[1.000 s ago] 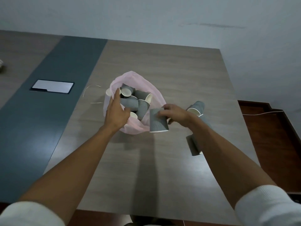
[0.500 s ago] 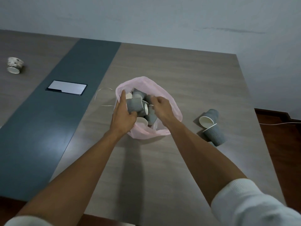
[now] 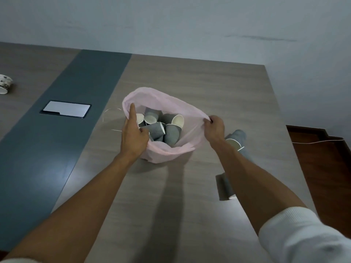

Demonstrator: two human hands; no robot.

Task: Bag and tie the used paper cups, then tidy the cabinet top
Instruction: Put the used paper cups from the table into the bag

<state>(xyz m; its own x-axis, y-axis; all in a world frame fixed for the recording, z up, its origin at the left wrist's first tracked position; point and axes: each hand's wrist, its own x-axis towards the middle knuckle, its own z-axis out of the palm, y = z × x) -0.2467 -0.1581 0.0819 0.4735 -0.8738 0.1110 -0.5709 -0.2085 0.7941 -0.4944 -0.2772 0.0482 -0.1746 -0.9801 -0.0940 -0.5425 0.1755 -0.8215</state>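
Head view: you are mid-bagging. Your left hand (image 3: 133,135) grips the pink bag (image 3: 167,152) rim at 9 o'clock, your right hand (image 3: 215,128) pinches it at 3 o'clock, holding the mouth wide over the cups inside. Loose cups (image 3: 235,138) lie at 4 o'clock beside your right wrist; judged next, free the right hand and collect them.

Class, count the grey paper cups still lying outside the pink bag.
3: two cups together just right of the bag, behind the right forearm; one nearer the camera. The arm may hide others.

Head view, forward and downward
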